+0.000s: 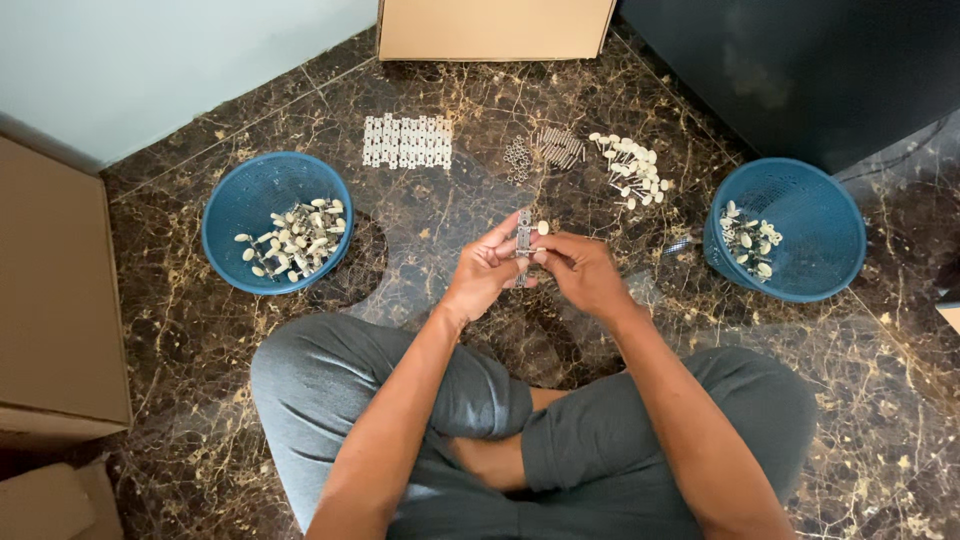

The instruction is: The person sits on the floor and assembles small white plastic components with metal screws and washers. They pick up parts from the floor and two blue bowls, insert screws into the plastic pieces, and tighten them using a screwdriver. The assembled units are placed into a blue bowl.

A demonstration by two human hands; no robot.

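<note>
Above my crossed legs, I see the metal strip (523, 243) standing with its long axis upright, pinched between left hand (484, 272) and right hand (582, 272), both closed on it, cream knob (543, 228) at its right-hand top.

Seated cross-legged, the person's left hand (485, 272) and right hand (578, 270) pinch a metal strip (523, 240) between two blue baskets (232, 205).

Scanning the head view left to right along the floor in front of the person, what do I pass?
Round blue plastic mesh basket of cream-headed parts → flat white plastic strips → small metal rings → pile of metal pins → loose cream-headed pegs → second blue mesh basket.
</note>
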